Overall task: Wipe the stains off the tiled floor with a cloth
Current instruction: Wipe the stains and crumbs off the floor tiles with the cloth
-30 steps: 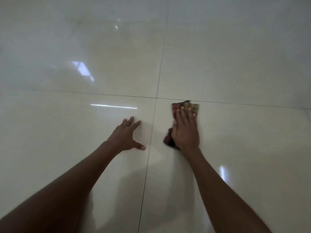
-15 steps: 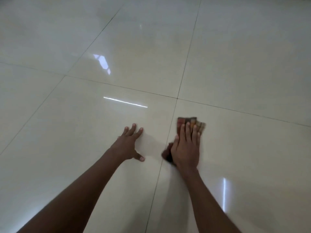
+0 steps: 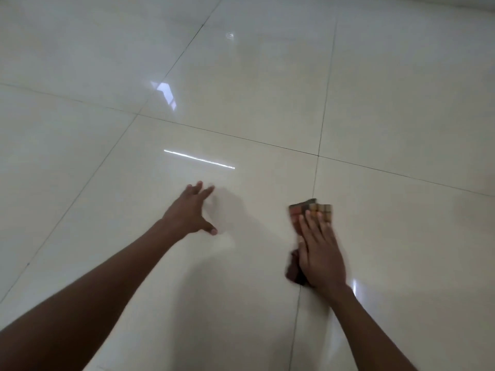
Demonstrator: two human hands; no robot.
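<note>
Head view, left to right: your left hand (image 3: 190,211) lies flat, fingers spread, on the tiled floor (image 3: 401,108), well left of the cloth (image 3: 312,210). Your right hand (image 3: 320,254) presses straight fingers on that checked cloth, beside a grout line (image 3: 316,172).

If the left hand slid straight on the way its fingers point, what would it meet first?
Only bare tiled floor; the left hand points up-right toward a bright reflected streak, with no object in that line.

Two bare forearms — no sleeves; left hand (image 3: 190,213) and right hand (image 3: 320,254) ungloved — short pale nails on the fingers (image 3: 310,223).
</note>
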